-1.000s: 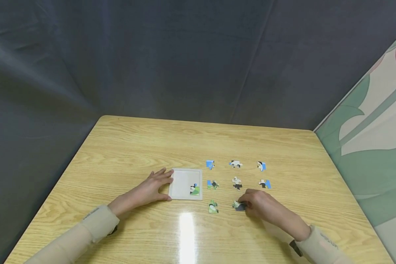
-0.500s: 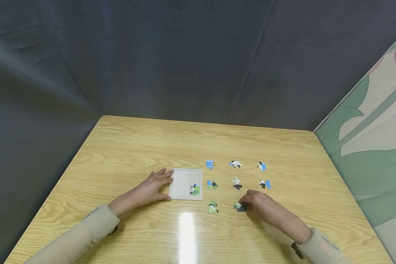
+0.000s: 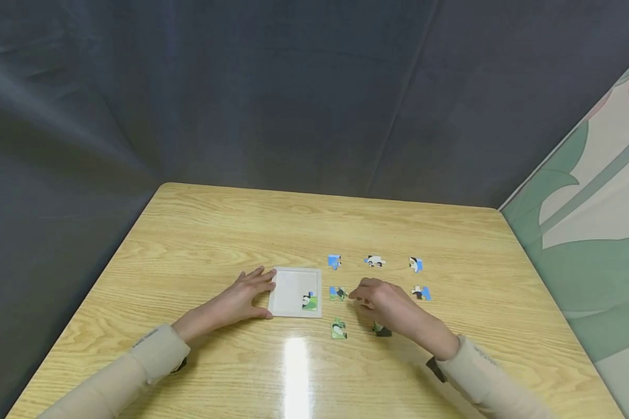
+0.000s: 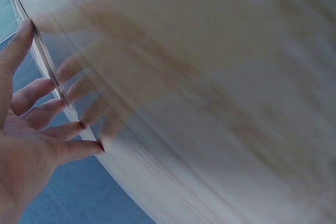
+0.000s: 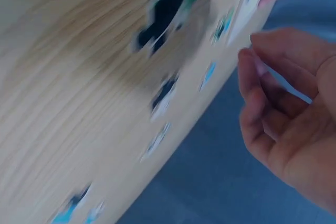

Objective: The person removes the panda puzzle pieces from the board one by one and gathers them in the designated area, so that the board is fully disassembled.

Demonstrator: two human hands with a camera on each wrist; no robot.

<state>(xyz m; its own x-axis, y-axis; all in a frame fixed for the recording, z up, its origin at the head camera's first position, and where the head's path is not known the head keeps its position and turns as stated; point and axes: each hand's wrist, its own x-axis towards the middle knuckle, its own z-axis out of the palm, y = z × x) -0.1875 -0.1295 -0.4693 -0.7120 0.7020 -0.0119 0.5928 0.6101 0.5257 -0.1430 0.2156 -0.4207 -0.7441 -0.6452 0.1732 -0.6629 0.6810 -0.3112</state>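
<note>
My left hand [image 3: 238, 299] rests spread at the left side of a shallow white puzzle tray [image 3: 293, 269], fingertips and thumb at its rim. A panda puzzle piece [image 3: 309, 301] lies in the tray's lower right corner. Loosely bent and with no piece in its fingers, my right hand [image 3: 393, 305] hovers over the table, fingertips close beside a green-and-blue puzzle piece [image 3: 338, 294]. Below its wrist lies a dark green-and-black piece [image 3: 381, 330]. The right wrist view shows a black-and-white piece [image 5: 164, 96] on the table, which the hand hides from the head view.
Across the back lie a blue piece [image 3: 334, 261], a panda-face piece [image 3: 374, 261] and a blue-and-white piece [image 3: 416, 265]. Another piece [image 3: 421, 293] is at right, and a green one [image 3: 338, 329] in front. Dark curtain [image 3: 304, 105] hangs behind the wooden table [image 3: 230, 227].
My right hand has left the dark green-and-black piece and moved left and away from me toward the green-and-blue piece. That dark piece shifted slightly right beforehand. My left hand stays still.
</note>
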